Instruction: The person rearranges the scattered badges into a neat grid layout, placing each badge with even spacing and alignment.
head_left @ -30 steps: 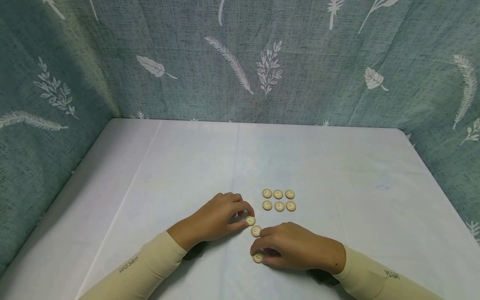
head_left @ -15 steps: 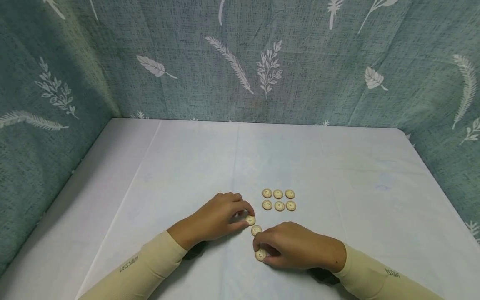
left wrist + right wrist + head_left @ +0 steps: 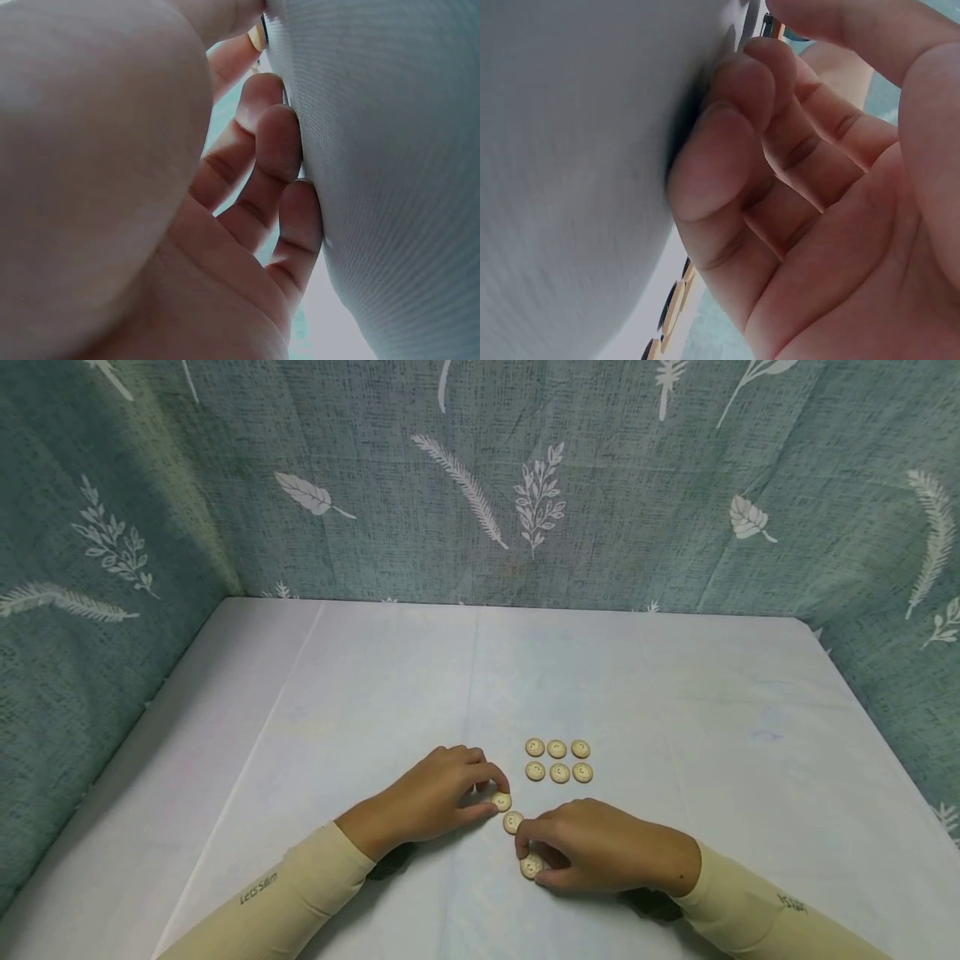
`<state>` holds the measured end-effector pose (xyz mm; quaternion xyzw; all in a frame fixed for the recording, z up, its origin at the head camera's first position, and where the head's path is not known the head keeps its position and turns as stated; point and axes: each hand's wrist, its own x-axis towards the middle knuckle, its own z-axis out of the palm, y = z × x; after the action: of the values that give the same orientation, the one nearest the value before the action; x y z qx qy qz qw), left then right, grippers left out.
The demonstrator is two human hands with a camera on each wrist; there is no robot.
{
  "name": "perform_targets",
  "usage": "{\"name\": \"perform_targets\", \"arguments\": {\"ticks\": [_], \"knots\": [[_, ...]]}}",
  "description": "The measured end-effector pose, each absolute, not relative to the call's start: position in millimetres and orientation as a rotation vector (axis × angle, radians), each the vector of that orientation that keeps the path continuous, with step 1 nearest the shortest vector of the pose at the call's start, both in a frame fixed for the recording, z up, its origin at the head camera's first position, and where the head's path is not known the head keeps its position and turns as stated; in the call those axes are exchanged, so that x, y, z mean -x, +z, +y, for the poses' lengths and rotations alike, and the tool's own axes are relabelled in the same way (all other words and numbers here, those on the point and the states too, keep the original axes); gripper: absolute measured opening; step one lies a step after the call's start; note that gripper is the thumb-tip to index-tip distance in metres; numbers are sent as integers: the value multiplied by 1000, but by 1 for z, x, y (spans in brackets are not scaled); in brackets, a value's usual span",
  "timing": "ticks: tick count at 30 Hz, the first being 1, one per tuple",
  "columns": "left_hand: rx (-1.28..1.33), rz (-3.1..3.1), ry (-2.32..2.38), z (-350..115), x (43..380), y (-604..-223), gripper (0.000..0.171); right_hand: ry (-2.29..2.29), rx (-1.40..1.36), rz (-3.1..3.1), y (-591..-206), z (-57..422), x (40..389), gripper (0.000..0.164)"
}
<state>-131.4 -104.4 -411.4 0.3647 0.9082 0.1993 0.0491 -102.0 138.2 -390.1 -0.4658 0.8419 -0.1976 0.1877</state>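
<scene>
My left hand (image 3: pixel 442 793) pinches a round wooden button (image 3: pixel 502 802) between thumb and forefinger, flat on the white cloth. In the left wrist view only a sliver of that button (image 3: pixel 257 37) shows past the fingers. Nearer to me, my right hand (image 3: pixel 600 847) holds another wooden button (image 3: pixel 531 866) by its edges, forefinger at the far side and thumb at the near side. Between the two hands lies a loose button (image 3: pixel 513 822), close to the right forefinger. The other right fingers curl against the cloth in the right wrist view.
Beyond the right hand, several matching buttons (image 3: pixel 559 772) lie in two rows of three. A white cloth (image 3: pixel 360 693) covers the table. Green leaf-print fabric (image 3: pixel 622 485) hangs at the back and both sides.
My right hand has slid its button to the right and slightly away from me. The left hand and the button it pinches have stayed in place.
</scene>
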Motion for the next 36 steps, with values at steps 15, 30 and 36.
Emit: {"name": "perform_targets", "arguments": {"ticks": [15,30,36], "knots": [[-1120,2773,615,-104,131,-411,17,-574,1238,2368,-389,144,109,14],[-1118,2777,608,-104,132,-412,16,-668,1143,2278,-388,148,116,14],[-1111,2773,608,-103,132,-411,16,-644,1144,2301,-388,150,117,14]]}}
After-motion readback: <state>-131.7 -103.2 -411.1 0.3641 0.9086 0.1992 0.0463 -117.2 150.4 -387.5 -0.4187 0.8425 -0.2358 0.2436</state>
